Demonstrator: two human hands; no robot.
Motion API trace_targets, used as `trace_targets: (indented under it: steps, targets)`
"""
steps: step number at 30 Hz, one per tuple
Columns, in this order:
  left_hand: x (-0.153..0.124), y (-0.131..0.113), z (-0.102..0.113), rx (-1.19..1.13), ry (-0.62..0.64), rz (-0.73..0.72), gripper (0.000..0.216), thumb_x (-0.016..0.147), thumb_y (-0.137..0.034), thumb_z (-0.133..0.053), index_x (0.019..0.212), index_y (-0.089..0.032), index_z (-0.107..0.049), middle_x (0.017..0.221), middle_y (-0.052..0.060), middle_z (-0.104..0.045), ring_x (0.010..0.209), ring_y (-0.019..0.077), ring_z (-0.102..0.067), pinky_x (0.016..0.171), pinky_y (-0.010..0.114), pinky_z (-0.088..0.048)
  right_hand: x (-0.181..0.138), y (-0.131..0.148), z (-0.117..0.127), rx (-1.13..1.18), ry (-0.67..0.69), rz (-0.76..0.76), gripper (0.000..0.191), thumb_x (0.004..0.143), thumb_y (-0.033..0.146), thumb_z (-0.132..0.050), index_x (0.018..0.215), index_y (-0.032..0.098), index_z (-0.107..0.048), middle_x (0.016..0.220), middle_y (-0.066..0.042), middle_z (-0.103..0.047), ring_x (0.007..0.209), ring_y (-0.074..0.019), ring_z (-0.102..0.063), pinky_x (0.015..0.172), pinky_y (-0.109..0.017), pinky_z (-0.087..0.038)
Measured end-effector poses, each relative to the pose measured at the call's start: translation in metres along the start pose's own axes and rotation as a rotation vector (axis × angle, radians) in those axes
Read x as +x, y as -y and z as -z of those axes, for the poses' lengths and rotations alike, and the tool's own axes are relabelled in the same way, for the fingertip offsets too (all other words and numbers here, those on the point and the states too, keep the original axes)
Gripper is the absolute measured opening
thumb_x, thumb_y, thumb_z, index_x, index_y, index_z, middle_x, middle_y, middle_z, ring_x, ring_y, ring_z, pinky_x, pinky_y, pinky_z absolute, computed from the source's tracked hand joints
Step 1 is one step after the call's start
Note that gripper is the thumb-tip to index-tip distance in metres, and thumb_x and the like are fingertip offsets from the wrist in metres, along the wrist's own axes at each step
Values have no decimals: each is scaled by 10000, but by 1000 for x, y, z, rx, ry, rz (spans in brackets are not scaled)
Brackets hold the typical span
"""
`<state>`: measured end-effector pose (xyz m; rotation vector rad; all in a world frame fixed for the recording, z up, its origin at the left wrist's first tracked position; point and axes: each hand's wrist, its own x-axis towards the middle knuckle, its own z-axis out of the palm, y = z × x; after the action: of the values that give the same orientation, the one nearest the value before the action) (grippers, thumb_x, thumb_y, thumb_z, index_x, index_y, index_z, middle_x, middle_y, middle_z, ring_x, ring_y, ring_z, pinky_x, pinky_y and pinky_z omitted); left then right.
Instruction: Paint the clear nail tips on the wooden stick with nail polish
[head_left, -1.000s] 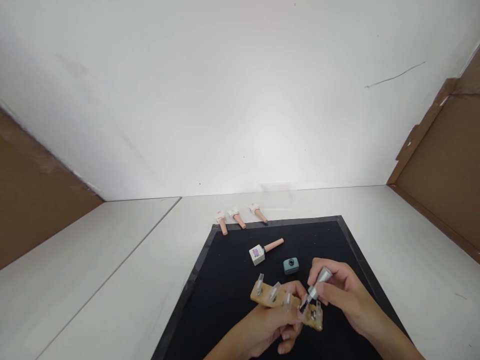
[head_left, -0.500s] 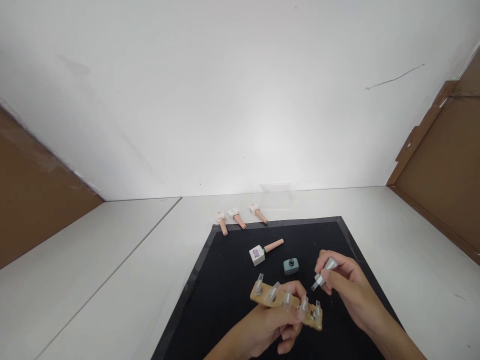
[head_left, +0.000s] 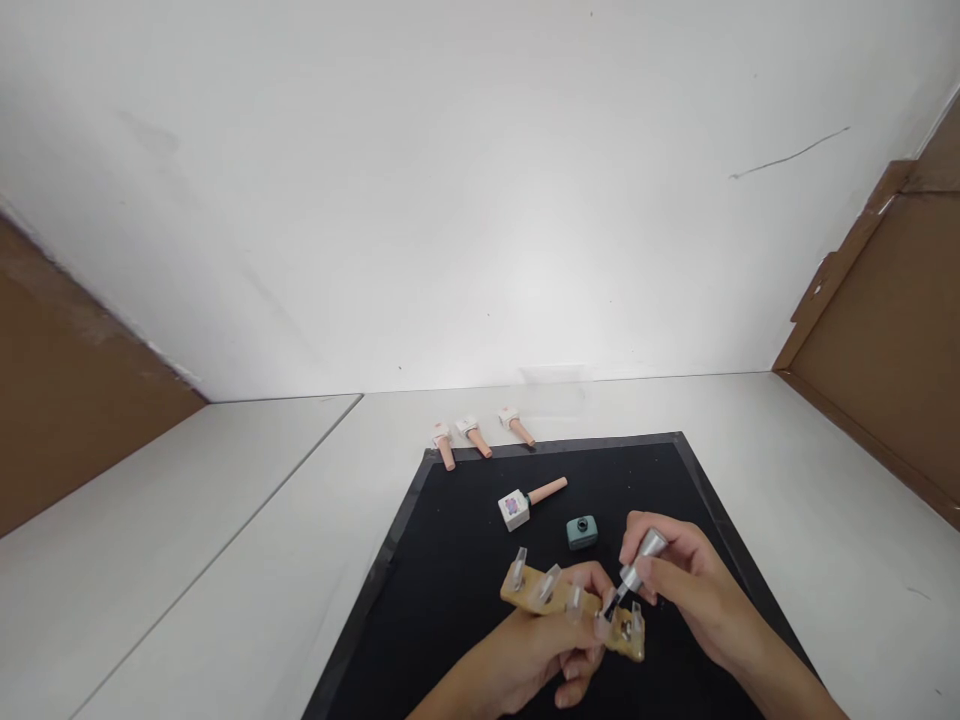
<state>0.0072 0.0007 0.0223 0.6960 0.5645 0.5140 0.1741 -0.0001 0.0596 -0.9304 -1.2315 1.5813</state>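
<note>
I see my right hand (head_left: 686, 578) pinch the silver-handled nail polish brush (head_left: 648, 549), which points down and left at a clear nail tip (head_left: 608, 598) near the right, lower end of the slanted tan stick (head_left: 562, 597) that my left hand (head_left: 551, 640) grips.

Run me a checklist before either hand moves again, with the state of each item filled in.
1. Yellowish strip held by the left hand: ok.
2. Silver brush handle gripped in the right hand: ok.
3. Dark brush end directed at the row of clear pieces, near the fourth from the left: ok; actual contact, cannot tell.
4. Clear pieces evenly coated: cannot tell; too small to judge.
5. Teal bottle capped: not ok; its mouth is open, on the black mat.
6. White bottle on the mat capped: ok; the peach cap is on.
</note>
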Motion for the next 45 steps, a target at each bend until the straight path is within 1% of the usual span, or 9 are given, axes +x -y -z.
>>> trace_targets:
  steps: [5, 11, 15, 21, 28, 31, 37, 40, 45]
  targets:
    - [-2, 2, 1, 10, -9, 1, 357, 592, -323, -777, 705, -183, -469, 441, -95, -460, 351, 21, -273, 288, 125, -227, 1, 0, 0, -7, -121, 14, 209, 710, 350, -714, 632, 170, -643, 599, 41, -426, 486, -94, -338, 489, -244, -286]
    - [-3, 3, 3, 12, -10, 5, 361, 602, -326, -777, 715, -186, -464, 452, -92, -460, 352, 20, -274, 297, 133, -221, 0, 4, -3, 13, -171, 38, 231, 700, 355, -721, 604, 166, -631, 562, 53, -400, 463, -90, -334, 472, -247, -277]
    - [-3, 3, 3, 9, -9, 8, 349, 604, -314, -773, 727, -184, -473, 459, -92, -466, 353, 20, -275, 297, 132, -222, -1, 5, -4, 37, -159, 47, 254, 700, 374, -724, 596, 164, -627, 559, 54, -397, 460, -90, -342, 471, -249, -279]
    - [-2, 2, 1, 13, -13, 3, 339, 587, -311, -768, 707, -183, -477, 443, -92, -456, 352, 24, -271, 290, 131, -221, 0, 4, -3, 70, -99, 33, 245, 693, 375, -735, 620, 162, -639, 579, 49, -414, 473, -87, -339, 483, -239, -263]
    - [0, 1, 1, 3, -6, 6, 317, 579, -276, -750, 705, -188, -473, 452, -95, -461, 351, 27, -274, 292, 130, -225, -1, 3, -3, 1, -5, -26, 271, 702, 412, -717, 625, 172, -615, 551, 53, -414, 466, -93, -322, 501, -246, -302]
    - [1, 2, 1, -2, -5, 8, 320, 580, -273, -751, 708, -187, -470, 452, -97, -455, 355, 27, -270, 292, 128, -225, -1, 2, -3, -19, -18, -20, 259, 704, 397, -713, 624, 172, -611, 567, 48, -417, 474, -94, -323, 492, -244, -296]
    - [-1, 3, 2, 9, -10, 7, 342, 600, -305, -764, 718, -183, -467, 448, -96, -455, 355, 20, -269, 297, 130, -220, 0, 3, -2, -6, -106, 12, 174, 701, 301, -713, 620, 169, -635, 582, 45, -427, 481, -89, -333, 469, -229, -289]
    - [-2, 3, 2, 5, -12, 10, 354, 595, -308, -775, 720, -182, -469, 452, -93, -465, 350, 17, -272, 295, 129, -220, 0, 2, -1, -9, -147, 25, 171, 708, 290, -711, 615, 165, -640, 585, 43, -428, 480, -88, -342, 472, -233, -292]
    - [-2, 2, 2, 5, -10, -2, 335, 600, -308, -771, 701, -183, -476, 445, -94, -456, 352, 20, -271, 288, 122, -232, -1, 1, 0, 46, -112, 48, 221, 715, 360, -722, 629, 171, -644, 585, 47, -417, 480, -91, -339, 486, -237, -283]
